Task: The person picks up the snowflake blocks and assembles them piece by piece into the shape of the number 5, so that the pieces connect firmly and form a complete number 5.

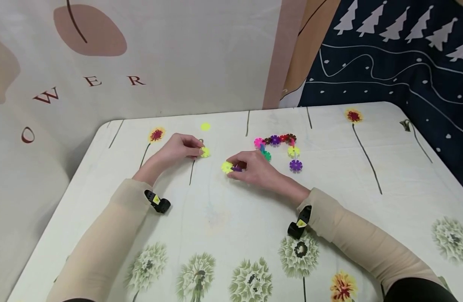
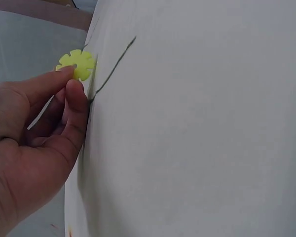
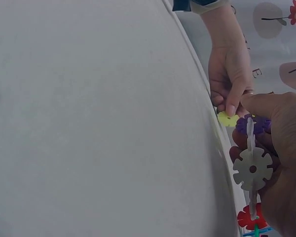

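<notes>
My left hand [image 1: 180, 147] pinches a yellow snowflake disc [image 2: 81, 64], a flat round piece with notched edges, between thumb and fingertips. To its right, my right hand [image 1: 254, 167] grips a purple snowflake disc [image 3: 254, 124] with its thumb and fingers. At those fingertips shows another yellow disc [image 1: 226, 167]. In the right wrist view, a whitish disc [image 3: 253, 169] and a red disc [image 3: 251, 217] line up below the purple one. Behind the right hand lies a bent chain of colourful discs [image 1: 275, 140]; the hand hides part of it.
A loose yellow disc [image 1: 205, 126] lies near the table's back edge, beyond the left hand. The chain's far end has a purple disc [image 1: 296, 165] right of the right hand. A flower-printed cloth [image 1: 208, 218] covers the table; patterned curtains [image 1: 201, 54] hang behind it.
</notes>
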`<control>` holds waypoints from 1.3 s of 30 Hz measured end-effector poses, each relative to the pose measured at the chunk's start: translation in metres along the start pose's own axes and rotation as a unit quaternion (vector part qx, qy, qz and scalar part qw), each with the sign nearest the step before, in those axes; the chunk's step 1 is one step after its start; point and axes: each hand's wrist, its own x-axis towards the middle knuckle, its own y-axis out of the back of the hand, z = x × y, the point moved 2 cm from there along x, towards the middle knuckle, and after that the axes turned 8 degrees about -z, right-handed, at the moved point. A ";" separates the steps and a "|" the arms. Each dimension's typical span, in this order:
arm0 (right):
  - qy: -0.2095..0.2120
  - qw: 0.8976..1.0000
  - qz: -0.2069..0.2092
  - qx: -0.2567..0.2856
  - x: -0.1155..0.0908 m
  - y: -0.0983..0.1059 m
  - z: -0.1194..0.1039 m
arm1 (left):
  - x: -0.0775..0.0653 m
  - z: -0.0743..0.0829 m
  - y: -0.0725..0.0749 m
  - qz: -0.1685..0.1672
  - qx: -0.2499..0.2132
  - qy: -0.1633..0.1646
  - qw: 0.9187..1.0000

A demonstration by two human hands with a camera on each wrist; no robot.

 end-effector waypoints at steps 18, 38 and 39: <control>0.004 1.000 0.012 0.005 0.000 0.001 0.001 | -0.005 0.018 -0.032 -0.085 -0.099 -0.071 0.989; 0.011 1.000 -0.004 0.011 0.000 -0.001 0.003 | -0.006 0.019 -0.038 -0.133 -0.134 -0.081 0.979; 0.010 1.000 -0.007 0.014 0.000 -0.001 0.003 | -0.006 0.018 -0.038 -0.135 -0.135 -0.083 0.978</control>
